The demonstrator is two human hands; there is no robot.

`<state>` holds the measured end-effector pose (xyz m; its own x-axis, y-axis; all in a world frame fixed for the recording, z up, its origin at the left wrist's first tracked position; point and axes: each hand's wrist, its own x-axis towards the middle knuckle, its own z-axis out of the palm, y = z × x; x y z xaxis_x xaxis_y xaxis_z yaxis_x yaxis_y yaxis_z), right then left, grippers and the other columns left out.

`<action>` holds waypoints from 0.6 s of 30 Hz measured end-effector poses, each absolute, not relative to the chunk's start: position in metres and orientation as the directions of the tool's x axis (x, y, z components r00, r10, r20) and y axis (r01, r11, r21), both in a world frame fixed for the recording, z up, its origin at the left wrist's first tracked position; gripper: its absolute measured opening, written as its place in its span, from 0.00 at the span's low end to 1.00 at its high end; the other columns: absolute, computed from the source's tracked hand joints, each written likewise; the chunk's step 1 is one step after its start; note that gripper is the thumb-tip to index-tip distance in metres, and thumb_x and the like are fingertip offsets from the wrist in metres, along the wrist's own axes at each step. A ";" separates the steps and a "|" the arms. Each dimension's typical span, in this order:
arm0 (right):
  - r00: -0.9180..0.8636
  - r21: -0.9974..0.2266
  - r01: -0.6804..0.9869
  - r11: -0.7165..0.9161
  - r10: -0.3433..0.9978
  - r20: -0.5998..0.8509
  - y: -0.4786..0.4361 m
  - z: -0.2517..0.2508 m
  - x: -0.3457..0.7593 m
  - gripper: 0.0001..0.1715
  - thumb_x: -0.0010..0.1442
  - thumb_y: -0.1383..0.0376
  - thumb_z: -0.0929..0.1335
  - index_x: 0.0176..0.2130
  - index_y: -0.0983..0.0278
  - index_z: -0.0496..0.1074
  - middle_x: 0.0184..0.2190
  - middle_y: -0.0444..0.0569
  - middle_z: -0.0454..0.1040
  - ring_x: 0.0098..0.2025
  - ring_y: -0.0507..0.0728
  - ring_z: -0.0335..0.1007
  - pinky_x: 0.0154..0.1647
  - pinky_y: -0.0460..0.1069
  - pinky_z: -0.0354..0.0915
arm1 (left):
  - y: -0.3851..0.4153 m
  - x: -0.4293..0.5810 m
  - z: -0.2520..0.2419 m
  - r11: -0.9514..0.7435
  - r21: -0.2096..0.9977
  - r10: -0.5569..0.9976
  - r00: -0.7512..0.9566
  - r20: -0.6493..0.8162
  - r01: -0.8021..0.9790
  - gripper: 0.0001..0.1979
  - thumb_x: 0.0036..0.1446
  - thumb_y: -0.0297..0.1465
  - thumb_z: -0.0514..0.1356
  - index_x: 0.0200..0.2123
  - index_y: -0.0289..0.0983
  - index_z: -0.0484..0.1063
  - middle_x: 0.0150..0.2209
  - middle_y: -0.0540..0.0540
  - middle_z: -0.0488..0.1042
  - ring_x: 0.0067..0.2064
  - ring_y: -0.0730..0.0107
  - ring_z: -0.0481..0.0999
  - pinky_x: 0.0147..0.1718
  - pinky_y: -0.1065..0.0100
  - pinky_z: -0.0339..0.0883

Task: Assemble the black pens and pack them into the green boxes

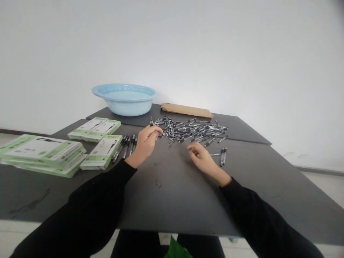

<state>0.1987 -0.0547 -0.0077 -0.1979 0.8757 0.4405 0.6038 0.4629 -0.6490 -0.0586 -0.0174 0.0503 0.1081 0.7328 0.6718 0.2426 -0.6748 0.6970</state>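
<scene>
My left hand (146, 141) is closed around a pen, whose dark end (151, 122) sticks up above the fingers at the near left edge of a loose heap of pens (199, 129). Lower and to the right, my right hand (202, 159) hovers over the table with loosely bent fingers, thumb and forefinger apart. A pen (215, 154) shows partly behind this hand; whether the hand touches it is hidden. Just right of it, two pens (223, 156) lie side by side. Several pens (125, 146) lie in a row left of my left hand, beside a green-and-white pen box (103, 152).
Stacked green-and-white boxes (43, 152) stand at the left, with more boxes (94, 129) behind them. A light blue basin (129, 104) sits at the back left. Near the wall lies a flat brown cardboard piece (186, 110). The dark table (172, 200) has its front edge close to my lap.
</scene>
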 end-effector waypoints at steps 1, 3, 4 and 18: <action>-0.202 -0.641 0.612 0.464 0.875 0.441 -0.049 -0.013 0.200 0.13 0.57 0.71 0.62 0.42 0.62 0.70 0.40 0.48 0.70 0.33 0.53 0.69 0.36 0.50 0.66 | -0.016 -0.061 0.051 -0.673 0.705 0.736 0.101 0.670 0.226 0.12 0.56 0.25 0.50 0.28 0.37 0.73 0.22 0.51 0.62 0.26 0.71 0.63 0.28 0.68 0.57; -0.197 -0.609 0.643 0.464 0.869 0.454 -0.036 -0.021 0.203 0.16 0.55 0.73 0.61 0.41 0.63 0.71 0.39 0.49 0.70 0.34 0.54 0.69 0.37 0.50 0.66 | -0.016 -0.062 0.052 -0.664 0.715 0.745 0.120 0.656 0.218 0.12 0.55 0.25 0.50 0.27 0.36 0.73 0.22 0.51 0.62 0.25 0.72 0.63 0.27 0.68 0.57; -0.196 -0.583 0.664 0.468 0.861 0.469 -0.029 -0.024 0.204 0.18 0.54 0.74 0.60 0.42 0.63 0.72 0.39 0.49 0.70 0.35 0.55 0.69 0.39 0.51 0.66 | -0.017 -0.061 0.052 -0.662 0.713 0.748 0.147 0.647 0.232 0.12 0.55 0.25 0.50 0.27 0.36 0.73 0.22 0.51 0.63 0.25 0.72 0.63 0.27 0.68 0.57; -0.105 -0.226 0.954 0.199 0.923 0.371 0.044 -0.028 0.198 0.21 0.63 0.71 0.58 0.49 0.63 0.74 0.49 0.56 0.74 0.53 0.63 0.65 0.54 0.57 0.53 | -0.020 -0.048 0.038 -0.646 0.679 0.753 0.438 0.491 0.349 0.15 0.55 0.25 0.49 0.27 0.36 0.77 0.27 0.48 0.73 0.32 0.68 0.71 0.39 0.65 0.65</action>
<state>0.1978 0.0436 -0.0284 -0.1045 0.9229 0.3706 0.9536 0.1988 -0.2262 -0.0481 -0.0203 0.0382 0.4382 0.7531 0.4908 0.3489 -0.6457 0.6792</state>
